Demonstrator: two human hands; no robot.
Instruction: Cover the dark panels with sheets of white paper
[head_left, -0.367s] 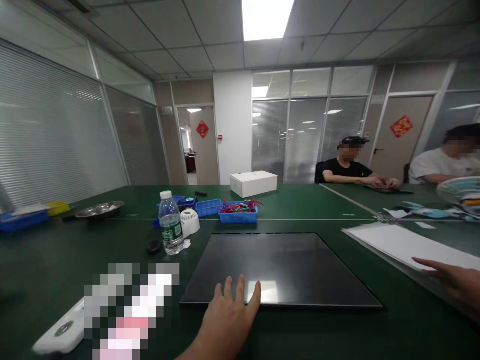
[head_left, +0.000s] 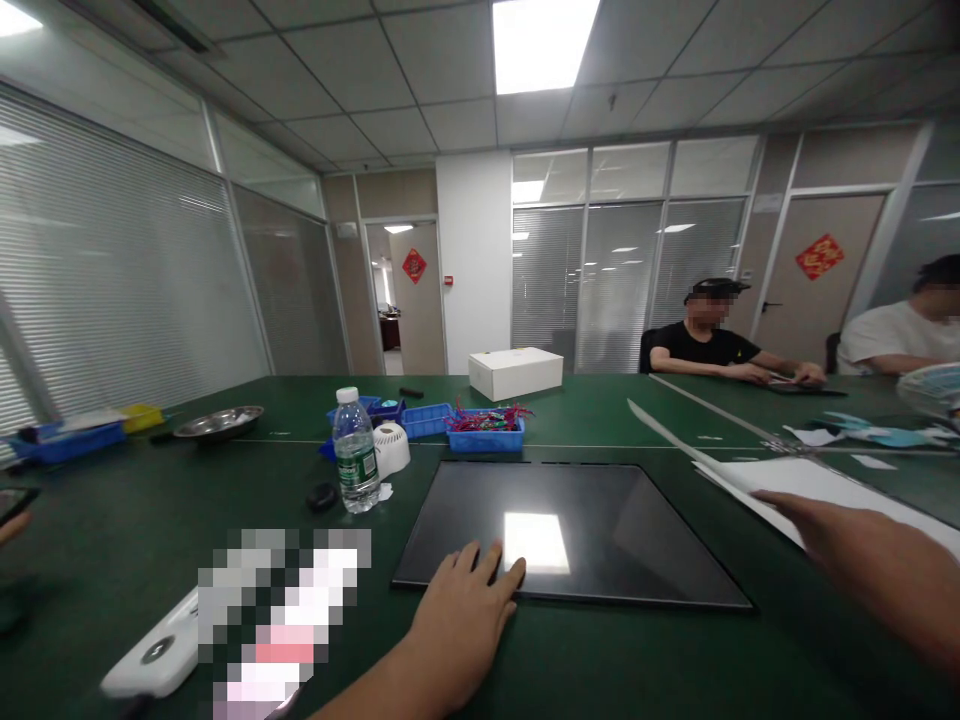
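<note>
A glossy black screen panel (head_left: 600, 530) lies flat on the green table, reflecting the ceiling light. My left hand (head_left: 472, 610) rests at its near left edge, fingers spread and fingertips on the surface. At the right, my right hand (head_left: 832, 535) grips the near left edge of a white sheet (head_left: 724, 470). That sheet's left side is bent up off the white sheets (head_left: 840, 490) beneath it. The thumb and some fingers of this hand are hidden.
A water bottle (head_left: 356, 455) stands left of the panel beside a white plastic part (head_left: 390, 450). Behind are a blue tray (head_left: 487, 440) of red wires and a white box (head_left: 517, 374). Two phone-like items, partly blurred, lie near left. Two people sit at the far right.
My right hand has moved left and taken hold of the white sheet, whose left edge has risen. My left hand stays on the panel. At the far left edge, another person's hand with a phone appears.
</note>
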